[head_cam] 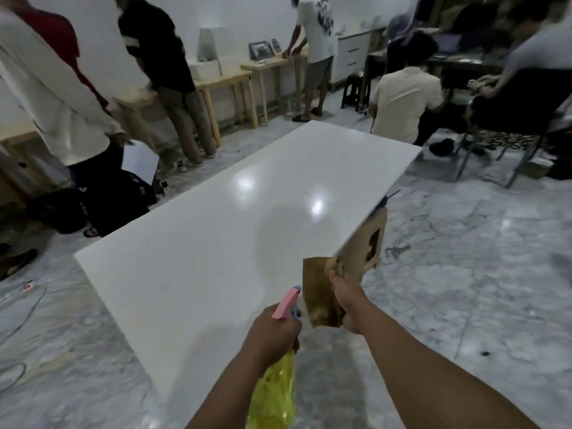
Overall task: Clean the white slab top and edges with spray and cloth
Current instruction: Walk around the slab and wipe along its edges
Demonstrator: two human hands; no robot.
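The white slab [223, 218] fills the middle of the view, glossy, with two light reflections on it. My left hand [272, 332] is shut on a spray bottle [274, 394] with a yellow body and a pink trigger head, its nozzle aimed over the slab's near right corner. My right hand [348, 300] grips a brown cloth [320, 292] that hangs over the slab's right edge near that corner. Part of the cloth lies against the slab's side.
A cardboard box [368, 246] with a cut-out handle stands under the slab's right edge. Several people stand or sit around: at wooden tables [235, 85] on the far left and chairs [501, 131] on the right. Cables [18, 308] trail over the marble floor at left.
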